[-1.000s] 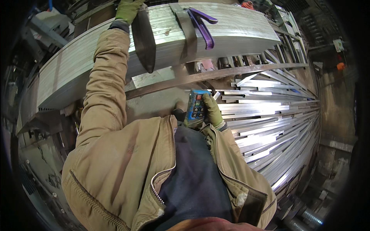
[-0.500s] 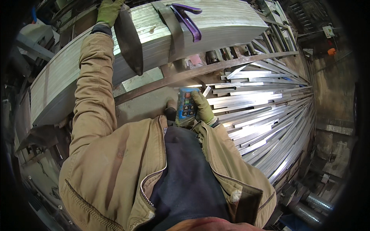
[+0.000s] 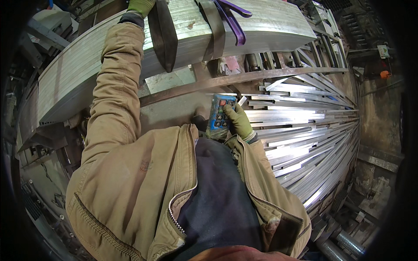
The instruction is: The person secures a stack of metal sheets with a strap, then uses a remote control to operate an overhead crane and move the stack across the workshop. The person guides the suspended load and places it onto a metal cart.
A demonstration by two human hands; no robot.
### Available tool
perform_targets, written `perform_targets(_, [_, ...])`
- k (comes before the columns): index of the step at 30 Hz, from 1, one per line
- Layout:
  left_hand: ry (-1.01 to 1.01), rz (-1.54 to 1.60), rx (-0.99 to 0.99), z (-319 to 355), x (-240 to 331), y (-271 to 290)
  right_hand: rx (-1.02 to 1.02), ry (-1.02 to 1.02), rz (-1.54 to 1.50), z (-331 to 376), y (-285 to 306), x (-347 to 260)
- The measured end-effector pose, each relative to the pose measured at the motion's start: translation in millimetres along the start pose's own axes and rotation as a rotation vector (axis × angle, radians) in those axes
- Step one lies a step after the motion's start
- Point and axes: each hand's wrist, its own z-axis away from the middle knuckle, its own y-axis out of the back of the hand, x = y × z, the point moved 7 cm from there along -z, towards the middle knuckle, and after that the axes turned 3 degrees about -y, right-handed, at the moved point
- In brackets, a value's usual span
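My right hand (image 3: pixel 240 122), in a green glove, is closed round a blue remote control (image 3: pixel 220 114) with dark buttons and a red one, in front of my chest. Its thumb lies over the buttons. Stretched far forward, my left hand (image 3: pixel 141 6) wears a similar glove and is by the wide dark strap (image 3: pixel 163 39) at the stack of long metal bars (image 3: pixel 265 21). The upper edge of the picture cuts off its fingers. A second strap (image 3: pixel 212 32) crosses the stack beside a purple clamp-like tool (image 3: pixel 235 26).
Many loose silvery metal profiles (image 3: pixel 300 130) fan out on my right. A brown metal rail (image 3: pixel 244 78) runs between me and the stack. Grey floor (image 3: pixel 174 106) shows in front of me, with a dark shoe (image 3: pixel 199 122).
The view has shifted, so the stack, straps and profiles sit further right and the stack slightly higher. The thumb has moved up across the remote's buttons. My left hand is now more cut off.
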Motion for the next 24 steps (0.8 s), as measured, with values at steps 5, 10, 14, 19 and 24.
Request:
perform_targets(5, [-0.126,-0.269,0.052,17.9,6.5,1.0,-0.054,-0.007,0.037,-2.1,-5.3,-4.9])
perform_targets(10, [0.041,-0.171,0.039,35.1,-26.5,10.8,-0.149,-0.034,0.280,-29.6,-20.0,-7.0])
perform_targets(14, [0.130,-0.325,0.080,39.3,-46.8,30.8,-0.240,-0.239,0.497,-95.6,-50.9,31.5])
perform_targets(19, [0.296,-0.436,0.147,46.4,-61.3,38.5,-0.485,-0.236,0.924,-175.7,-108.7,66.9])
perform_targets(24, [0.375,-0.357,0.237,54.7,-61.9,30.8,-0.610,-0.117,1.163,-254.6,-139.9,93.9])
